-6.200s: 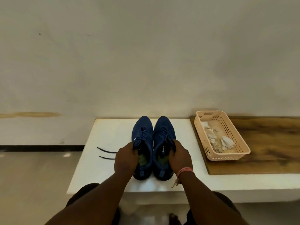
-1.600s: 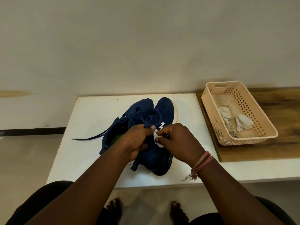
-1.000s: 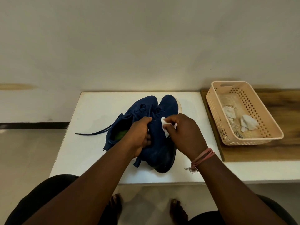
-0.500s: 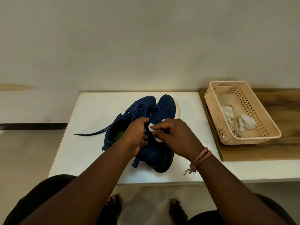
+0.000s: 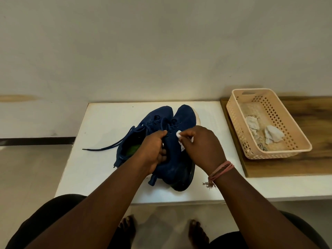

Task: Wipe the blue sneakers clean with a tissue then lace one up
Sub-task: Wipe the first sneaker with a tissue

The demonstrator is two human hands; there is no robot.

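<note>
head view:
table: white table [image 5: 100, 159] is running back to the wall; its front edge is sitting just behind the person's knees, its left edge is dropping to bare floor
open room: bare white top is showing left of the shoes, a narrower strip to their right before the wood board [image 5: 305, 164]
right shoe: right sneaker [image 5: 175, 164] is tilting onto its side, sole edge facing right, heel near the front edge
left shoe: left sneaker [image 5: 138, 139] is lying just beside it, touching, opening up, green insole showing
lace: lace [image 5: 104, 147] is trailing left across the table, well short of the left edge
left hand: left hand [image 5: 152, 151] is gripping the right sneaker at the collar, fingers curled into the opening
right hand: right hand [image 5: 201, 148] is pinching the tissue [image 5: 179, 136], pressing it on the sneaker's upper beside the eyelets, just right of the left hand
basket: peach basket [image 5: 294, 146] is sitting on the wood board, well apart from the shoes, crumpled tissues [image 5: 271, 135] inside
</note>
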